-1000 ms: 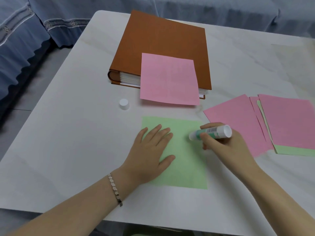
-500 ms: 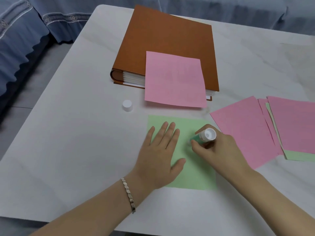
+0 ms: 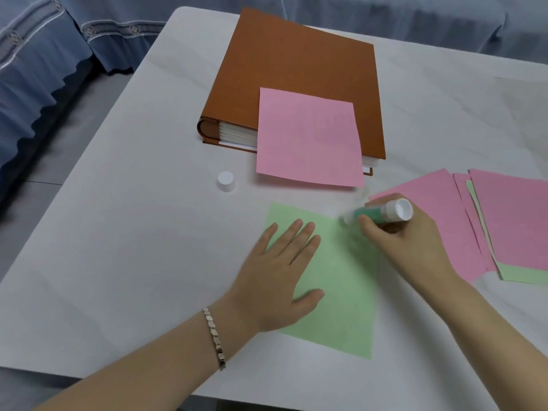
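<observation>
L hand [image 3: 278,277] is pinning the green sheet [image 3: 341,298], fingers straight; R hand [image 3: 409,244] is gripping the glue stick [image 3: 382,214] at its upper-right corner – overshooting is risking glue on the bench [image 3: 148,262]

Sheet [image 3: 308,137] on album [image 3: 296,69], cap [image 3: 226,181] left, paper [image 3: 341,277] before, stack [image 3: 510,226] right

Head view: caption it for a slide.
Left hand presses green paper flat; right hand holds glue stick at its top edge.
</observation>
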Demonstrator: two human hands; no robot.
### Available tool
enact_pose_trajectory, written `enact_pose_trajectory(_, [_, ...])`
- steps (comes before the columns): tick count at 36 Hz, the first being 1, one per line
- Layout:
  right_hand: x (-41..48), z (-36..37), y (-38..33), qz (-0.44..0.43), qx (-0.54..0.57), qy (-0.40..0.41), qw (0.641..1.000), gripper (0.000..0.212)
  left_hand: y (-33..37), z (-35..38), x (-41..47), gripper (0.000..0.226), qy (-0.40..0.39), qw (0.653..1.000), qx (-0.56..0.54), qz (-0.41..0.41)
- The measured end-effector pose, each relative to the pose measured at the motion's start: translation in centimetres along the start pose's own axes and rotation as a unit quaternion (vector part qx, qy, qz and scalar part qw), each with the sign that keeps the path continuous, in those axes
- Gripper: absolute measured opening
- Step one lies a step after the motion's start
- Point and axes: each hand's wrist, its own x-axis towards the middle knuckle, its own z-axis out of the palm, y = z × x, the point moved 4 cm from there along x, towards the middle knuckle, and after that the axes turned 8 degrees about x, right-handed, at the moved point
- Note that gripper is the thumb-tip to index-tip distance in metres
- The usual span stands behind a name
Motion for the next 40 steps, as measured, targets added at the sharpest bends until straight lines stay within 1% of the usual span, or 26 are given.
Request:
enact_pose_trajectory(3, [-1.9, -0.1, -0.3, 0.012, 0.01, -0.035, 0.999, 0.009, 0.0, -0.1, -0.2, 0.07, 0.007, 1.0, 0.002, -0.001])
enact_pose_trajectory(6, [-3.5, 0.9, -0.7, 0.012, -0.012, -0.094, 0.995, 0.009, 0.1, 0.0, -0.1, 0.073, 0.006, 1.0, 0.007, -0.008])
enact_pose_trajectory(10, [-3.9, 2.2, -0.3, 0.015, -0.053, -0.129, 0.99, 0.009, 0.2, 0.0, -0.2, 0.076, 0.006, 1.0, 0.012, -0.014])
enact_pose_trajectory(20, [-1.7, 3.0, 0.2, -0.008, -0.024, -0.095, 0.995, 0.009, 0.0, -0.1, -0.4, 0.078, 0.011, 0.999, 0.0, -0.034])
enact_pose_trajectory(25, [-0.2, 3.2, 0.5, -0.02, -0.014, -0.083, 0.996, 0.013, -0.2, 0.1, -0.5, 0.079, 0.009, 0.998, -0.002, -0.065])
enact_pose_trajectory(31, [0.6, 2.9, 0.5, -0.023, 0.007, -0.037, 0.999, 0.012, -0.2, 0.0, -0.5, 0.082, -0.002, 0.997, 0.007, -0.081])
enact_pose_trajectory(34, [0.2, 2.1, 0.0, -0.018, 0.044, -0.009, 0.999, 0.011, -0.2, 0.0, -0.5, 0.087, -0.009, 0.996, 0.011, -0.087])
enact_pose_trajectory(36, [-0.7, 1.7, -0.6, -0.022, 0.043, -0.018, 0.999, 0.011, -0.3, 0.0, -0.4, 0.089, -0.011, 0.996, 0.012, -0.091])
enact_pose_trajectory(40, [-2.9, 2.5, -0.8, -0.017, 0.02, -0.11, 0.994, 0.01, -0.3, 0.1, -0.4, 0.09, -0.003, 0.996, 0.005, -0.093])
